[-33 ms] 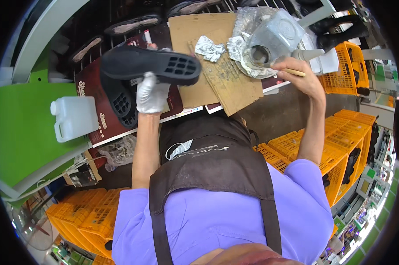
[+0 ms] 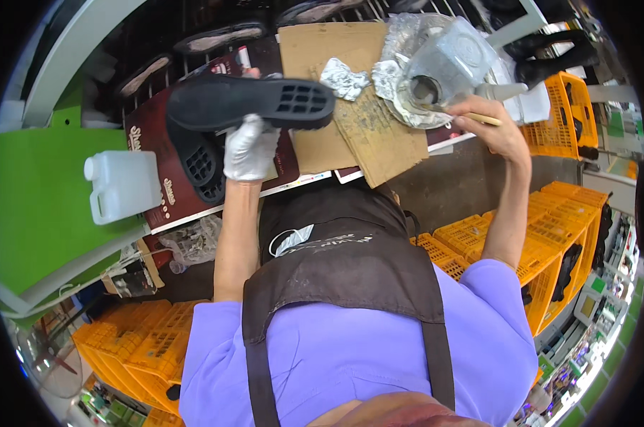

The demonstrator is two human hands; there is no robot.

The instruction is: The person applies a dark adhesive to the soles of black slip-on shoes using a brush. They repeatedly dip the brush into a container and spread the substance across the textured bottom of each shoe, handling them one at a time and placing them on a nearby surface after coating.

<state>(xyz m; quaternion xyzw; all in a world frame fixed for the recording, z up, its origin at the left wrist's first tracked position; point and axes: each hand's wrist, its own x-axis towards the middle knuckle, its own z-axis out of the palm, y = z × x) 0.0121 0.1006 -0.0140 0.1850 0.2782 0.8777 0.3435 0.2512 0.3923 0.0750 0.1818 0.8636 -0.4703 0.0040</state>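
My left hand (image 2: pixel 250 151), in a white glove with bare fingertips, grips a black shoe sole (image 2: pixel 226 103) by its middle. The sole's heel, with a grid of hollows, points right. Beneath it a second black sole (image 2: pixel 197 164) lies on dark red printed board. My right hand (image 2: pixel 494 129) is bare and pinches a thin tool with a pale wooden handle (image 2: pixel 484 119), probably a brush. Its tip is hidden at the round opening of a cut clear plastic jug (image 2: pixel 456 53). Crumpled plastic wrap (image 2: pixel 407 114) surrounds that jug.
Stained cardboard (image 2: pixel 389 142) and a smudged white rag (image 2: pixel 344 78) lie between my hands. A white jug (image 2: pixel 124 186) stands at the left by a green panel (image 2: pixel 37 206). Black footwear (image 2: pixel 222 39) sits on the far rack. Orange crates (image 2: pixel 542 213) stand at both sides.
The held sole sits slightly farther right, and the whole view has shifted a little. Both hands keep their grips, the right still at the jug's opening.
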